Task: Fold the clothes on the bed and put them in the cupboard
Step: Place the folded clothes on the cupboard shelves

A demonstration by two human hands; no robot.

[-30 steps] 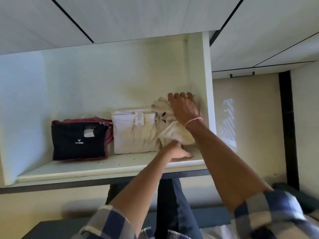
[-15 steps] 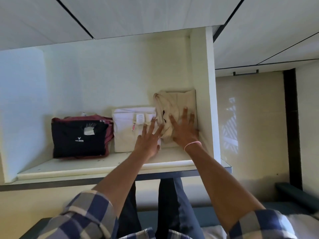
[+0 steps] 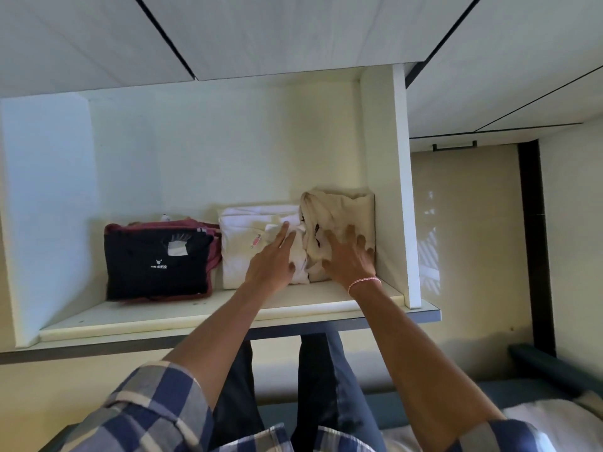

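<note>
Pressing beige garment (image 3: 339,216), right hand (image 3: 350,257) flat; left hand (image 3: 272,262) touching white stack (image 3: 248,236).

One head-worn wide-angle view faces straight into the open cupboard (image 3: 381,190) from close in: both forearms (image 3: 212,331) run up from the bottom edge to the left hand (image 3: 272,265) and right hand (image 3: 350,259) at mid-frame. Just below the hands lies the shelf board (image 3: 195,316); far above them, ceiling panels (image 3: 293,37); nearest the lens, beneath the wrists, checked sleeves (image 3: 153,409)
</note>
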